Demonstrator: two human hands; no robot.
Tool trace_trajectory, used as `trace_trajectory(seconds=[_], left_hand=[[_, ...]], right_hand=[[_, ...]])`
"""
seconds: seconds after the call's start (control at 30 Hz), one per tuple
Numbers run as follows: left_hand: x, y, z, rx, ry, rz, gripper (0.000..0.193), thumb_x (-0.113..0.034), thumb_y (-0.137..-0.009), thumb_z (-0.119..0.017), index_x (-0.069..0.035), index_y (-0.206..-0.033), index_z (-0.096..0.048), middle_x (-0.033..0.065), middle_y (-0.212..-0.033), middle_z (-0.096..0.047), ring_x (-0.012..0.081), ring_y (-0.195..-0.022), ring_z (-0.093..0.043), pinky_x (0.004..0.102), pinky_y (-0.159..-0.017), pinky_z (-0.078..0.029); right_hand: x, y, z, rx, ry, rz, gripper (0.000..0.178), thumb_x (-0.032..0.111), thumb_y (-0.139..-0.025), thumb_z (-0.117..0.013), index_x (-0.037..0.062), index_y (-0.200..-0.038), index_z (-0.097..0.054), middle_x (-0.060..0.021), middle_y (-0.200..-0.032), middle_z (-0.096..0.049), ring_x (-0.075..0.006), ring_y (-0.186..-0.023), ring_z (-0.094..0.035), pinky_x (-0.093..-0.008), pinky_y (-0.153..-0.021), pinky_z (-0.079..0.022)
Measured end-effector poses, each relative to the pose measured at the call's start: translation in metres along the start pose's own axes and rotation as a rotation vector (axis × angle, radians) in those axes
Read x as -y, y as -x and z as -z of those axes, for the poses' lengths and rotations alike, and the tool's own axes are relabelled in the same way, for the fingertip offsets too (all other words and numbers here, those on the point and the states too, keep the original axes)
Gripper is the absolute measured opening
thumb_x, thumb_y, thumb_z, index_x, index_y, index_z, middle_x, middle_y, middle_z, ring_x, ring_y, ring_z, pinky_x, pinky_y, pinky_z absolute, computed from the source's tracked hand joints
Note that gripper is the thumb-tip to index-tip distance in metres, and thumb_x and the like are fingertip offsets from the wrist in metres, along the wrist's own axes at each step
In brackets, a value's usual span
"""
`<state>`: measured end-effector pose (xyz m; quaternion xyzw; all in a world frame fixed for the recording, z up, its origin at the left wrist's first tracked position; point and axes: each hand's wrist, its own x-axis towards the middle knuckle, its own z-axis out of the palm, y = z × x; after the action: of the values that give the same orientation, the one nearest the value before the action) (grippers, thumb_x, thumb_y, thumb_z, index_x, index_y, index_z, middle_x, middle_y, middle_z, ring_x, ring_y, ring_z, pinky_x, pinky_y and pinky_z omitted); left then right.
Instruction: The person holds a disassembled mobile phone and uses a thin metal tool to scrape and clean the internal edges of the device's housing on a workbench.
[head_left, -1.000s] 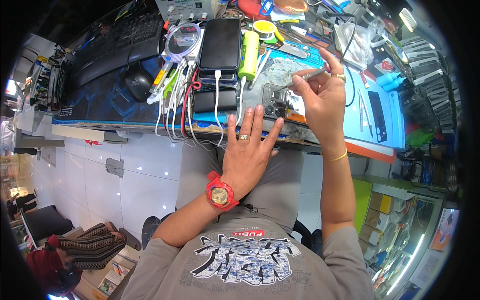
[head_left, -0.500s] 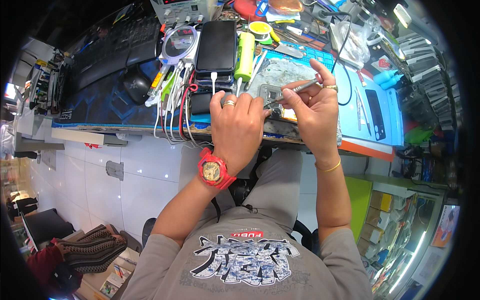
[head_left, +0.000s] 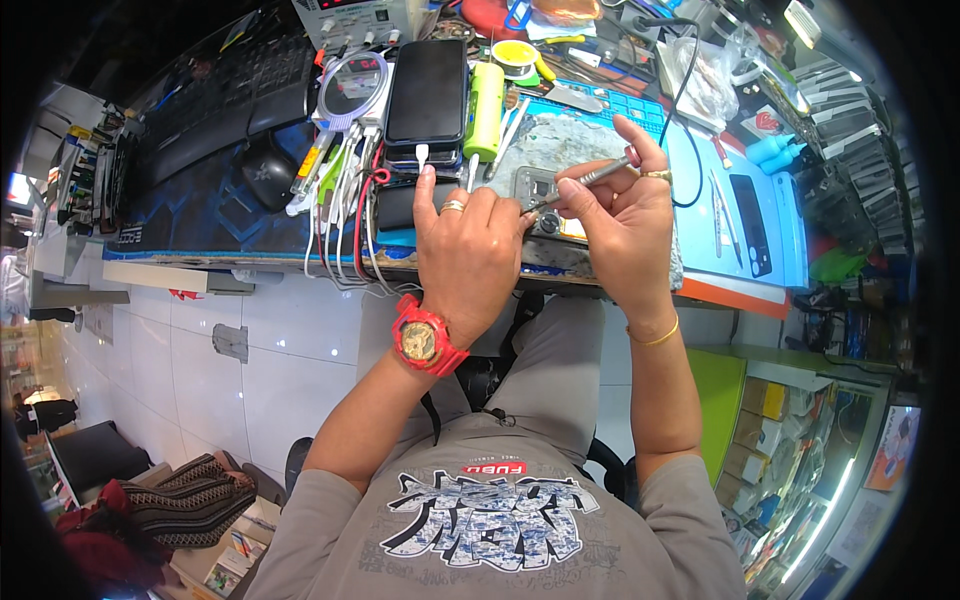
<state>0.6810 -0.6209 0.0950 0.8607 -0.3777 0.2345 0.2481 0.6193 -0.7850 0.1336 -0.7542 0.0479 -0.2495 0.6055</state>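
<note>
An opened phone [head_left: 532, 180], with its inner parts bare, lies on a grey work mat [head_left: 560, 140] at the bench's near edge. My right hand [head_left: 630, 240] holds a slim metal precision screwdriver [head_left: 603, 172] between thumb and fingers, slanting down to the left. Its tip is over the phone's left part, close to my left fingertips. My left hand [head_left: 468, 250], wearing a red watch [head_left: 425, 340], is closed at the phone's left edge and seems to grip it; the thumb is mostly hidden. The left index finger points forward, near a white cable plug [head_left: 422, 156].
Left of the mat are a dark phone [head_left: 427, 95], a green cylindrical device [head_left: 485, 112], white and red cables [head_left: 345, 215] and a black mouse [head_left: 272, 172]. Tweezers [head_left: 508, 138] lie beside the mat. At right, a blue mat [head_left: 700, 185] bears a dark phone back [head_left: 750, 225].
My left index finger has straightened forward from a more bent pose. The screwdriver tip stays by the phone's left part, and the right hand has barely moved.
</note>
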Motion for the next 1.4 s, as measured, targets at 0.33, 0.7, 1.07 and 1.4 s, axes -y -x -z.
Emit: trace_trajectory(seconds=[0.33, 0.7, 1.07, 1.4], left_hand=[[0.001, -0.002, 0.001, -0.005, 0.007, -0.025, 0.013, -0.023, -0.090, -0.083, -0.013, -0.087, -0.075, 0.0021, -0.079, -0.065, 0.0242, -0.081, -0.066, 0.0608, -0.123, -0.032], [-0.005, 0.025, 0.007, -0.067, 0.098, -0.046, 0.013, -0.020, -0.086, -0.086, -0.014, -0.094, -0.078, -0.0005, -0.090, -0.072, 0.0227, -0.098, -0.071, 0.0665, -0.123, -0.027], [-0.012, 0.048, -0.004, 0.002, 0.117, -0.078, 0.014, -0.022, -0.088, -0.082, -0.014, -0.098, -0.076, 0.0060, -0.124, -0.073, 0.0265, -0.123, -0.068, 0.0679, -0.122, -0.029], [-0.011, 0.044, -0.004, 0.006, 0.149, -0.072, 0.011, -0.020, -0.091, -0.079, -0.012, -0.098, -0.077, 0.0067, -0.121, -0.075, 0.0261, -0.119, -0.069, 0.0687, -0.121, -0.032]], right_hand=[[-0.002, 0.006, -0.002, 0.012, 0.180, 0.166, 0.070, -0.004, -0.095, -0.073, -0.0037, -0.156, -0.040, -0.0109, -0.099, -0.080, -0.0171, -0.090, -0.080, -0.0291, -0.093, -0.058], [0.005, 0.011, 0.003, 0.022, 0.332, 0.200, 0.064, -0.005, -0.095, -0.075, -0.0049, -0.152, -0.046, -0.0124, -0.099, -0.079, -0.0192, -0.085, -0.080, -0.0293, -0.084, -0.061], [0.000, 0.018, 0.005, 0.036, 0.340, 0.207, 0.060, -0.005, -0.095, -0.075, -0.0003, -0.150, -0.051, -0.0149, -0.105, -0.078, -0.0231, -0.083, -0.080, -0.0335, -0.074, -0.063], [-0.003, 0.009, 0.006, 0.082, 0.529, 0.367, 0.065, 0.002, -0.093, -0.079, 0.0055, -0.153, -0.052, -0.0144, -0.094, -0.074, -0.0264, -0.078, -0.077, -0.0387, -0.069, -0.061]])
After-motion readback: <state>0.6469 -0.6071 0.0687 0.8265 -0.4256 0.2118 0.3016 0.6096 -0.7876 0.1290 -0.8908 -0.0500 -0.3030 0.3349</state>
